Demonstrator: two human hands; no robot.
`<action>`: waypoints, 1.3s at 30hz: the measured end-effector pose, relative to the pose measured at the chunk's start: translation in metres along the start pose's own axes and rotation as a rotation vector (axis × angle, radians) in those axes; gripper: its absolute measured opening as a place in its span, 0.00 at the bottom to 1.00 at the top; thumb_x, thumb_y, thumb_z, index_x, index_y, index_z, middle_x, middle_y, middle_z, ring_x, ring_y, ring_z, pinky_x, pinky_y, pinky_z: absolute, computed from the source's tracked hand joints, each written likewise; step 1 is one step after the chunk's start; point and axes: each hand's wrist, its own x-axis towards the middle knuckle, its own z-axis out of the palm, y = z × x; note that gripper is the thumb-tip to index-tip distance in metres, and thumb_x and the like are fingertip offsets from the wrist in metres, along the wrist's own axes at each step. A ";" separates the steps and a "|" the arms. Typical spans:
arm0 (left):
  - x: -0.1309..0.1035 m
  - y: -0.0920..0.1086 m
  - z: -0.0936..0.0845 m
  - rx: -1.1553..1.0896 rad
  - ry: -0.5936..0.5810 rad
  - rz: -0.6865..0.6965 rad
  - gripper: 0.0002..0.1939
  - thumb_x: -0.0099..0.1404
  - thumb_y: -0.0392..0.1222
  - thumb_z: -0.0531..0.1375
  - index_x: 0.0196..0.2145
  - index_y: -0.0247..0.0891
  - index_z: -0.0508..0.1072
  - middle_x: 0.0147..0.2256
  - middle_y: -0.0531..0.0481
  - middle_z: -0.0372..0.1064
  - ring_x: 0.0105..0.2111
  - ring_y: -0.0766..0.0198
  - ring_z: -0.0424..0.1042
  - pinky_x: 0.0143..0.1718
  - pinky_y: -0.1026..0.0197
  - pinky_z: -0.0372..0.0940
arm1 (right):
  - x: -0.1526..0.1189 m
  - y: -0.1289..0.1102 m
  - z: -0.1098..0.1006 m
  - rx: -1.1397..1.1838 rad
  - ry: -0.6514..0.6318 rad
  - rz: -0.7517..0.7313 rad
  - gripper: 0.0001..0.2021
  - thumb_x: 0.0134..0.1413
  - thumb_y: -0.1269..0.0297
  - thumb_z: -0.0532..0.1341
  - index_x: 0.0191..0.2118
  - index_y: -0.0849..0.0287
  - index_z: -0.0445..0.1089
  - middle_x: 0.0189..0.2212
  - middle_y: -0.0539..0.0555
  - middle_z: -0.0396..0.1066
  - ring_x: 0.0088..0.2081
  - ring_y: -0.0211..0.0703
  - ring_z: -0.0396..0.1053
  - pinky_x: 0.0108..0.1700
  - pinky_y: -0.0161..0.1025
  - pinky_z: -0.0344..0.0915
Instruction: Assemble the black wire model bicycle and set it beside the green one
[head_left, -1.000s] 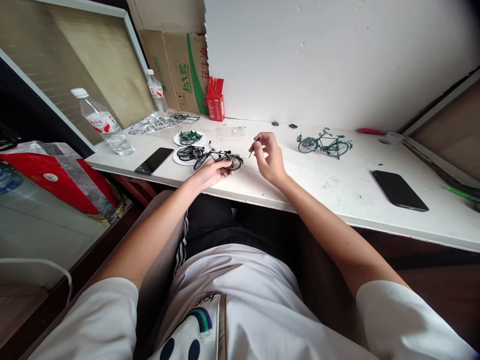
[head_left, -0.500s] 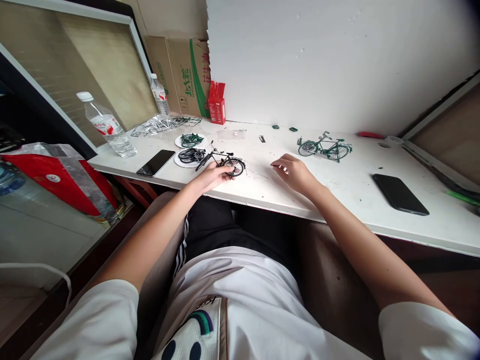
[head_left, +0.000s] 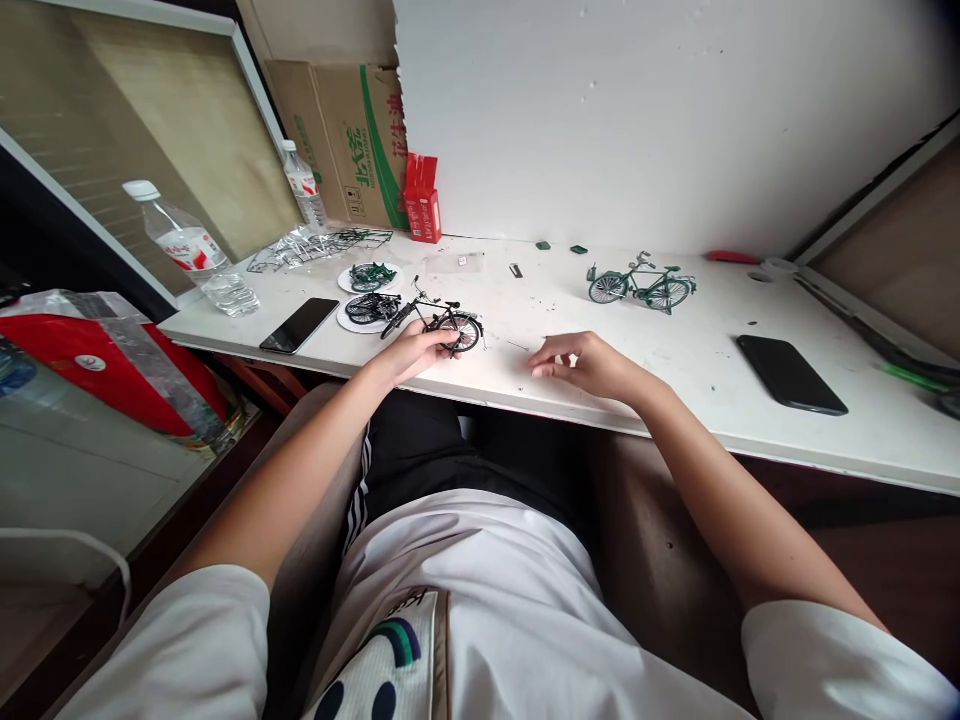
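Near the front edge of the white table [head_left: 495, 385], my left hand [head_left: 417, 352] is closed around the rear part of a black model bicycle [head_left: 442, 318], thumb by the wheel. My right hand [head_left: 581, 362] hovers over the table to the right, fingers apart, with nothing seen between them. A thin wire-like piece [head_left: 517, 346] lies between the two hands. Beyond my left hand, one white plate [head_left: 341, 318] holds black bicycle parts [head_left: 373, 308], and another holds green parts [head_left: 373, 276]. A green model bicycle [head_left: 641, 285] stands farther back on the right.
Phones lie at left [head_left: 300, 326] and right [head_left: 791, 374]. Two water bottles [head_left: 196, 250] [head_left: 304, 187], part frames in clear plastic [head_left: 300, 248], a red box [head_left: 423, 200] and a carton [head_left: 341, 145] line the back left. A red-handled object [head_left: 733, 257] lies at back right.
My right hand has come lower and nearer the table's front edge, its fingers spreading. My left hand keeps hold of the black model bicycle. The whole view has shifted slightly.
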 end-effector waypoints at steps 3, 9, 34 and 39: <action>0.000 -0.001 -0.001 0.000 0.005 0.001 0.16 0.51 0.34 0.78 0.37 0.33 0.79 0.40 0.43 0.80 0.42 0.55 0.77 0.38 0.57 0.69 | -0.003 -0.013 0.005 0.051 -0.070 -0.010 0.17 0.68 0.45 0.68 0.43 0.53 0.87 0.40 0.58 0.85 0.38 0.50 0.78 0.41 0.45 0.70; 0.000 0.000 0.001 0.010 -0.007 -0.010 0.17 0.51 0.34 0.79 0.37 0.32 0.79 0.40 0.43 0.79 0.42 0.56 0.77 0.38 0.57 0.69 | 0.001 -0.017 0.016 -0.004 -0.098 -0.079 0.15 0.70 0.51 0.65 0.41 0.54 0.86 0.37 0.57 0.83 0.36 0.48 0.77 0.40 0.44 0.70; -0.012 -0.027 0.052 0.025 0.162 0.142 0.21 0.54 0.45 0.80 0.39 0.38 0.77 0.39 0.49 0.79 0.38 0.61 0.79 0.44 0.58 0.67 | 0.020 -0.008 0.059 0.789 0.506 0.382 0.30 0.50 0.35 0.77 0.43 0.58 0.78 0.48 0.62 0.82 0.48 0.53 0.82 0.28 0.34 0.75; -0.013 -0.029 0.050 0.025 0.126 0.143 0.23 0.54 0.47 0.81 0.40 0.38 0.78 0.42 0.47 0.80 0.41 0.61 0.79 0.48 0.57 0.68 | 0.023 -0.004 0.062 0.708 0.488 0.326 0.30 0.56 0.32 0.72 0.43 0.57 0.75 0.44 0.58 0.79 0.46 0.47 0.77 0.30 0.34 0.74</action>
